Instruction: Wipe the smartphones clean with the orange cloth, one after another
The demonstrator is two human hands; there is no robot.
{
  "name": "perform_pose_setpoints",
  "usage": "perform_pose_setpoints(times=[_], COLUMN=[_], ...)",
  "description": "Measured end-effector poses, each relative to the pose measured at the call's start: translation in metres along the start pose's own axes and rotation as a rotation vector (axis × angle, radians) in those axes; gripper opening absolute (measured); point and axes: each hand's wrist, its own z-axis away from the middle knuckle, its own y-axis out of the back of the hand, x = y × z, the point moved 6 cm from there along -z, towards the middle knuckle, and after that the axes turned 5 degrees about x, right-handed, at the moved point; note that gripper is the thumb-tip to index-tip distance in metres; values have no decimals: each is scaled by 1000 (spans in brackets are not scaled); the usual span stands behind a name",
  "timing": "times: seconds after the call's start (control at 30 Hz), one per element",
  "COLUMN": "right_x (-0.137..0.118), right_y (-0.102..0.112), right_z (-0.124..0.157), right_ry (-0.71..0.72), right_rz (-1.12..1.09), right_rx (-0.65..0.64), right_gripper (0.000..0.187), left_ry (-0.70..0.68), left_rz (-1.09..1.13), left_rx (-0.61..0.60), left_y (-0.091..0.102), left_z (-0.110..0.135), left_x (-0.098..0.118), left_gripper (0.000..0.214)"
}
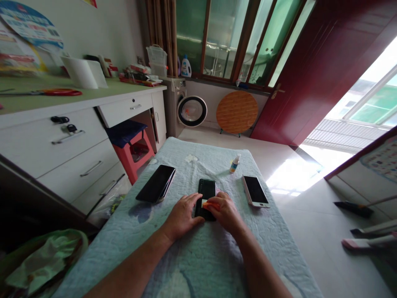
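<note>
A black phone (207, 190) lies in the middle of a table covered by a pale blue cloth (192, 256). My left hand (182, 216) rests on the phone's near left edge, fingers curled along it. My right hand (226, 211) pinches a small orange and white piece (208, 204) against the phone's screen. To the left lies a stack of dark phones (156, 183), to the right a white phone (255, 191) with a dark screen. A small spray bottle (235, 163) stands beyond the phones.
A white desk with drawers (62, 140) runs along the left, a red stool (133, 149) tucked under it. A green bag (43, 260) sits at the lower left. A washing machine (190, 109), a round wooden board (237, 111) and a red door (313, 70) stand beyond.
</note>
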Motion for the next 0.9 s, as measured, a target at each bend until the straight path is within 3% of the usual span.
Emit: perform_pose_setpoints(times=[0.17, 0.27, 0.63, 0.9], right_x=[19, 23, -6, -14], right_y=[4, 5, -12, -13], right_z=[-6, -7, -8, -4], right_ry=[-97, -120, 13, 110], right_rz=[98, 125, 145, 59], right_rx=[167, 203, 93, -45], right_gripper=[22, 25, 16, 27], left_ry=[-26, -30, -55, -54], left_rz=[-17, -23, 3, -5], left_rx=[-11, -7, 5, 0], left_y=[-2, -2, 0, -3], left_z=[-1, -1, 0, 0], left_x=[-2, -1, 2, -3], left_gripper=[61, 60, 64, 65])
